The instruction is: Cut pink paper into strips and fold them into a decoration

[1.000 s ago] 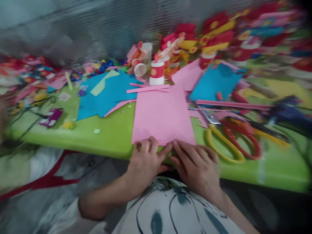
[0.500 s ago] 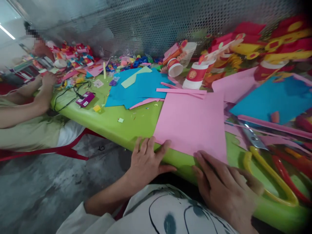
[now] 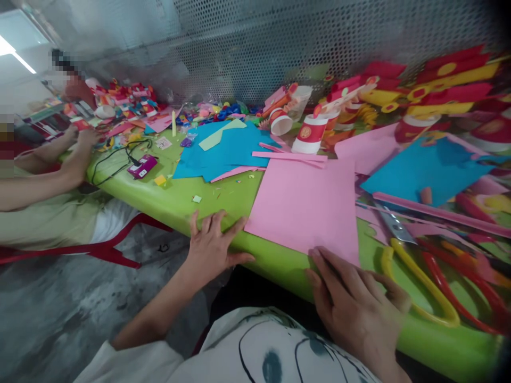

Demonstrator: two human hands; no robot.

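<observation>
R hand is loose, fingertips on near edge of pink sheet flat on green tbl at hand's 11 o'clock, L hand splayed, empty, at sheet's 8, w/ scissors at 4, red-white cup at 12 & blue paper at 10.

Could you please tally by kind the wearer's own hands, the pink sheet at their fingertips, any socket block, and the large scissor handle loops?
Own hands: 2 (left hand, right hand)
Pink sheet at the fingertips: 1
Purple socket block: 1
Scissor handle loops: 2 (yellow loop, red loop)
Total: 6
</observation>
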